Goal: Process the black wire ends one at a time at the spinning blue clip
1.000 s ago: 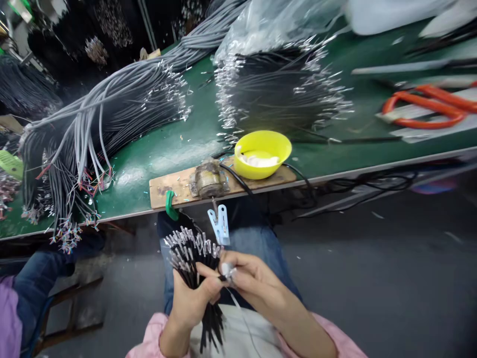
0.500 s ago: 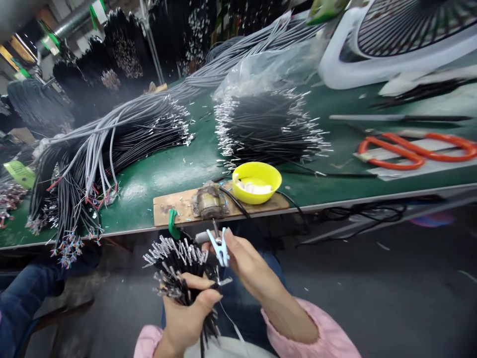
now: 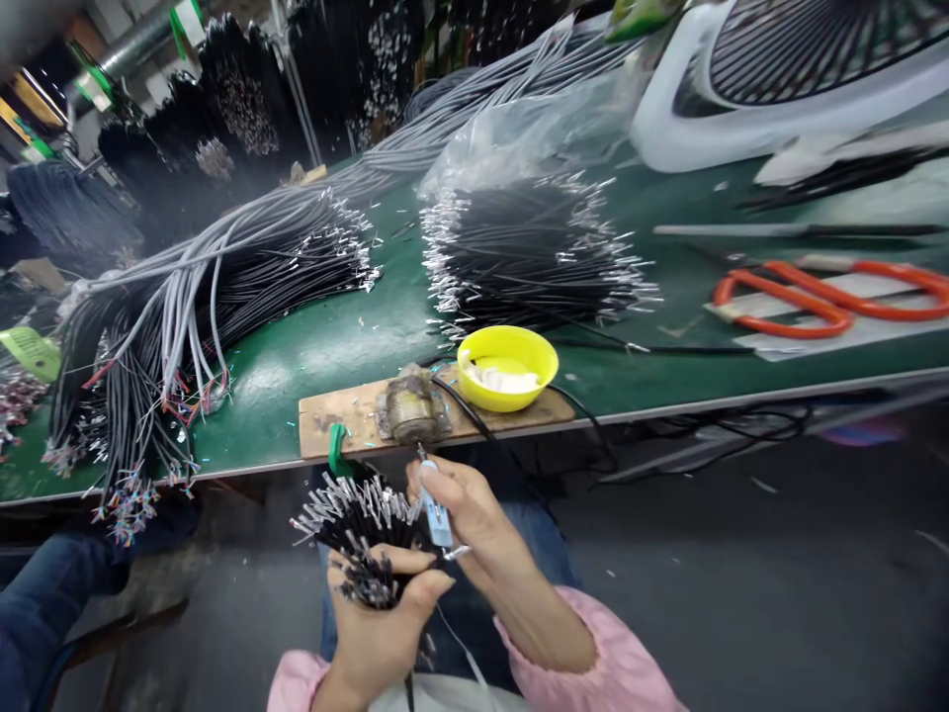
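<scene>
My left hand (image 3: pixel 386 613) is closed around a bundle of black cables (image 3: pixel 363 524) with silvery stripped ends, which fan out above the fingers. One whitish cable end (image 3: pixel 458 553) sticks out to the right, past the thumb. Pinched in my right hand (image 3: pixel 471 504) is a light blue clothespin (image 3: pixel 436 509), seen edge-on. Its upper end is at the thin shaft of a small motor (image 3: pixel 412 405), and its lower end is close to the single cable end. Whether it touches either cannot be told.
The motor sits on a wooden board (image 3: pixel 333 420) at the edge of a green table (image 3: pixel 274 366), beside a yellow bowl (image 3: pixel 507 396) with white material. Behind lie cable piles (image 3: pixel 526 247). Orange-handled scissors (image 3: pixel 801 297) and a white fan (image 3: pixel 667 138) are at the right.
My right hand has turned the clothespin from a splayed side view to edge-on and shifted slightly left and down. The left hand keeps its hold on the bundle.
</scene>
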Demonstrator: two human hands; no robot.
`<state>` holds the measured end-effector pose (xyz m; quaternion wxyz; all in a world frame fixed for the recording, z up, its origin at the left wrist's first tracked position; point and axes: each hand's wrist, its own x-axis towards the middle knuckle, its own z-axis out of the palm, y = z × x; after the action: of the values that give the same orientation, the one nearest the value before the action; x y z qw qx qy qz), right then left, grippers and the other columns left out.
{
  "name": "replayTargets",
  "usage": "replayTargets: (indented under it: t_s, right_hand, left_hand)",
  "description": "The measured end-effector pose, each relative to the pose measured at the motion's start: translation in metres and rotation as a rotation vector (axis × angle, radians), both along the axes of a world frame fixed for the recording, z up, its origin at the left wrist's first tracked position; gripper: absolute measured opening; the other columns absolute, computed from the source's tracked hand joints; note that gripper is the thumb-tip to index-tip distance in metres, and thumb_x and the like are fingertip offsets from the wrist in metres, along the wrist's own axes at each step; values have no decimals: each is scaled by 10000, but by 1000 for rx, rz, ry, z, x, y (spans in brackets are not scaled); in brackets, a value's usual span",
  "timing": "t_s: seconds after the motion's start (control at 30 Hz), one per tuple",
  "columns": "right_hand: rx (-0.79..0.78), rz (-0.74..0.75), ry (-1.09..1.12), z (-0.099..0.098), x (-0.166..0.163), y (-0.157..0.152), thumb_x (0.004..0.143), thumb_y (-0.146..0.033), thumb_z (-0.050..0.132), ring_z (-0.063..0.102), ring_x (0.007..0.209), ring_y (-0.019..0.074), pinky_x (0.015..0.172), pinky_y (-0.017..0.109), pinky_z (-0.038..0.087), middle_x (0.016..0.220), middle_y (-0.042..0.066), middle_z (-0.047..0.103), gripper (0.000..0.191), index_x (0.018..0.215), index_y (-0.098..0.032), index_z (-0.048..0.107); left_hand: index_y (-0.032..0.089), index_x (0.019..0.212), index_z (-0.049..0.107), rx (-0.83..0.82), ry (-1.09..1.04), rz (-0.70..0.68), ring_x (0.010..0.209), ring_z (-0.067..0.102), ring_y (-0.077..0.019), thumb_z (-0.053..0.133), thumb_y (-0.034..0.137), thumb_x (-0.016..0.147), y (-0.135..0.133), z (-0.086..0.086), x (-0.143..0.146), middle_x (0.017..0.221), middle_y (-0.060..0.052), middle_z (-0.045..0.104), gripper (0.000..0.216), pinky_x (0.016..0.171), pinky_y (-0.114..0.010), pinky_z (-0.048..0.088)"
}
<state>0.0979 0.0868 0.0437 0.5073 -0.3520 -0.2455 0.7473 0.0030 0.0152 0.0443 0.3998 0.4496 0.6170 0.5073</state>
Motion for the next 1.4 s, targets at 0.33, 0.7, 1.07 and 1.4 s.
replayTargets:
  t_s: [0.33, 0.7, 1.07, 1.4]
  right_hand:
    - [-7, -97, -244, -32, 18, -19, 605, -620, 672, 355, 465, 105, 445, 242, 303, 466, -45, 403, 505, 454, -195, 445]
    - [804, -160, -913, -36, 17, -71, 776, -254, 630, 535, 632, 195, 591, 314, 429, 659, 27, 597, 63, 723, -223, 622]
    - [748, 272, -891, -55, 14, -83, 830, -211, 505, 507, 562, 174, 497, 284, 429, 585, 9, 516, 230, 600, -214, 509]
    - [756, 192, -910, -49, 19, -75, 810, -250, 556, 524, 582, 183, 530, 296, 434, 605, 19, 569, 170, 645, -207, 560]
  left_hand:
    - [225, 577, 757, -96, -28, 5, 584, 650, -241, 744, 301, 602, -17, -9, -3, 589, -44, 724, 81, 653, -356, 536]
    - [156, 744, 707, -349, -219, 195, 540, 599, -169, 754, 290, 609, -39, -47, -5, 550, -8, 636, 196, 508, -261, 497]
    - [135, 694, 589, -485, -95, 210, 697, 606, -201, 688, 84, 543, -62, -62, 3, 701, -51, 637, 188, 628, -292, 497]
    - [165, 654, 579, -355, -154, 175, 778, 618, -235, 726, 185, 566, -61, -60, 1, 726, -70, 665, 172, 650, -301, 505]
